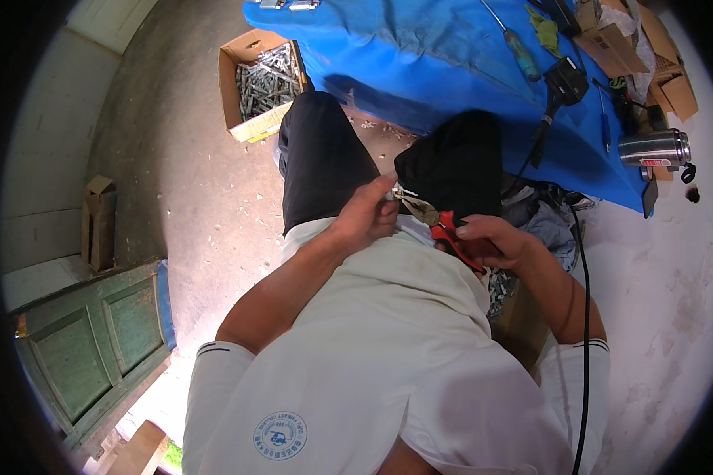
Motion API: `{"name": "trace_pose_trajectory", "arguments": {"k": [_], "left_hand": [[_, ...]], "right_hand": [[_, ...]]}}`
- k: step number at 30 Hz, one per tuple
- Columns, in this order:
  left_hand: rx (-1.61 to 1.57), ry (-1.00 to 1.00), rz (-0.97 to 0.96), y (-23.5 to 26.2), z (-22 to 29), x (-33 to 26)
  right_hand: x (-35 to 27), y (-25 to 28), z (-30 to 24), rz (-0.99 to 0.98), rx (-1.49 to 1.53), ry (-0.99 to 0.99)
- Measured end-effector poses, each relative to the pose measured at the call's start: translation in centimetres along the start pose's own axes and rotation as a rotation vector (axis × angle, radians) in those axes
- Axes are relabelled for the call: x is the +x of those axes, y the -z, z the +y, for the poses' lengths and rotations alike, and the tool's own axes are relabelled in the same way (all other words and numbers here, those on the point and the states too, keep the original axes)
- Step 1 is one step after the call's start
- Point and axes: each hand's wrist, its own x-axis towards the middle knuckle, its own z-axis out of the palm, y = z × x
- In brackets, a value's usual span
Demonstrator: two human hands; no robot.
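left hand (366, 212): thumb and curled fingers clamped on a small metal piece (398, 193) above the lap; forearm slanting in from near left.
right hand (495, 240): closed around red-handled pliers (445, 228), elbow bent, forearm from near right.
red-handled pliers: between both hands, nose pointing left at the small metal piece; cannot tell if gripping it.
cardboard box (255, 127): far left, on the floor.

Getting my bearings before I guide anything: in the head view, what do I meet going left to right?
Green panel, open cardboard box of metal pieces, left hand, red-handled pliers, teal-handled screwdriver, steel flask.
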Motion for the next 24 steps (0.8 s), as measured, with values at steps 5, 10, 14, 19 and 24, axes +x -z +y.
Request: {"name": "trace_pose_trajectory", "arguments": {"k": [5, 10, 14, 19, 24], "left_hand": [[-0.051, -0.002, 0.005, 0.7, -0.3, 0.3], [-0.05, 0.001, 0.071, 0.9, -0.6, 0.5], [-0.02, -0.013, 0.127, 0.8, -0.7, 0.8], [-0.005, -0.007, 0.174, 0.1, -0.2, 0.6], [0.032, -0.009, 0.137, -0.5, 0.0, 0.1]], "right_hand": [[0.5, -2.0, 0.0, 0.165, -0.127, 0.061], [0.2, -3.1, -0.3, 0.537, -0.996, 0.057], [1.1, -4.9, 0.0, 0.665, -1.622, 0.15], [1.3, -4.9, 1.7, 0.825, -1.714, 0.444], [0.3, -2.8, 0.1, 0.447, -0.965, 0.072]]}}
